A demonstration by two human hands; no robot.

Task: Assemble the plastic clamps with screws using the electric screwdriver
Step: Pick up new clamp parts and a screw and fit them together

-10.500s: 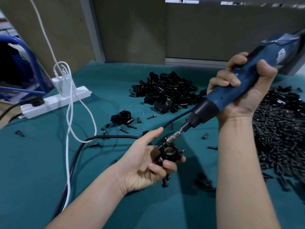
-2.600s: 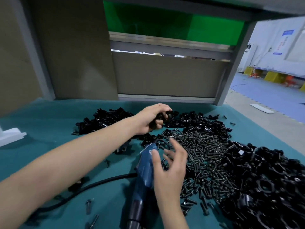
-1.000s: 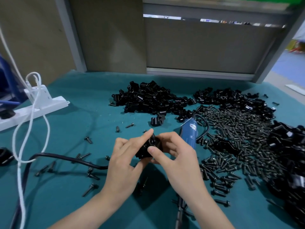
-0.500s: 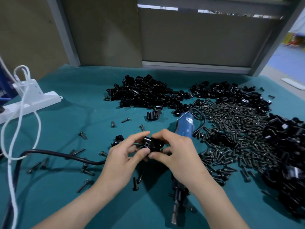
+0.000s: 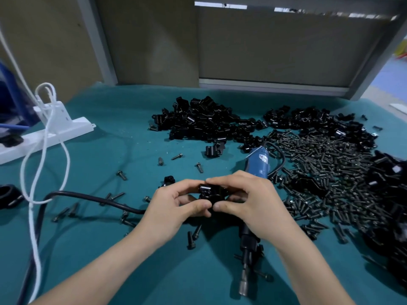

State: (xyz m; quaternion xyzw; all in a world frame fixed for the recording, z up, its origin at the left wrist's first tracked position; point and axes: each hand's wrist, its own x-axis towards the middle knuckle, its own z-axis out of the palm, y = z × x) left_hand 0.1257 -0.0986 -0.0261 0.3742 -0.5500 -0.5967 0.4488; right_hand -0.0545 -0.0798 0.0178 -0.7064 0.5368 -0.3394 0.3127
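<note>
A black plastic clamp [image 5: 209, 193] sits pinched between my left hand [image 5: 176, 208] and my right hand [image 5: 248, 201], held above the teal table [image 5: 110, 249]. Fingers of both hands wrap its sides, so most of it is hidden. The blue electric screwdriver [image 5: 258, 164] lies flat on the table under my right hand, its bit end [image 5: 244, 287] pointing toward me and its black cord [image 5: 92, 198] running off to the left. A heap of black clamp halves [image 5: 204, 124] lies at the back. A wide spread of black screws [image 5: 326, 172] covers the right side.
Another pile of black clamps [image 5: 392, 216] fills the far right edge. Loose screws [image 5: 191, 236] are scattered around my hands. A white power strip [image 5: 48, 135] with a white cable [image 5: 33, 172] lies at the left. Panels wall the back of the table.
Both hands stay together on the clamp and have turned it slightly between the fingers. The screwdriver has not moved on the table; the view has shifted a little.
</note>
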